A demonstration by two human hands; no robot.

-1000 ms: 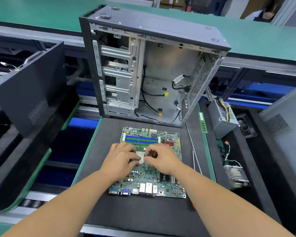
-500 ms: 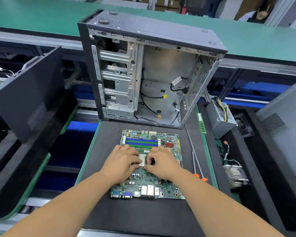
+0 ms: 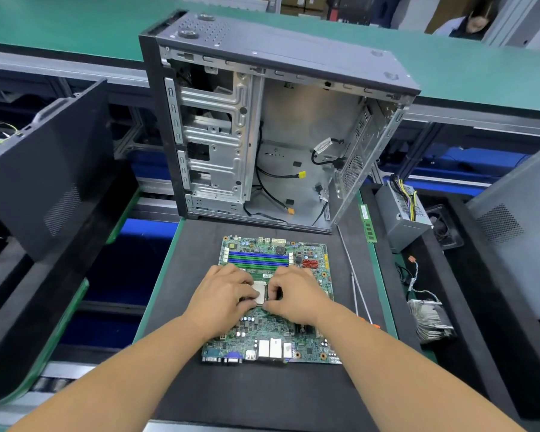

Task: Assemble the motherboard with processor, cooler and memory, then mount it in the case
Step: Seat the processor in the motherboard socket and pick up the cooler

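At the left edge of the bench I see a dark side panel (image 3: 49,169) leaning, clear of the work. On the black mat (image 3: 200,244) the board (image 3: 273,335) lies flat, ports toward me, memory slots (image 3: 258,260) toward the case (image 3: 281,126), which stands open just beyond the mat's far edge.

My left hand (image 3: 220,302) rests on the board with fingers curled, their tips at the left edge of the processor (image 3: 260,289). My right hand (image 3: 295,296) mirrors it, fingers curled and pinching at the processor's right edge. The processor sits at the socket in the board's centre; whether it is fully seated I cannot tell, since both hands cover its edges.

Step in hand, as I judge it: seating the processor. The next move calls for confirming that it lies level, then closing the retention lever without sideways force.

Along the mat's right edge lie two screwdrivers (image 3: 354,291) and a memory stick (image 3: 368,224). Further right stand the power supply (image 3: 401,216) and, nearer me, the cooler (image 3: 430,322), well apart from the board and not yet fitted.
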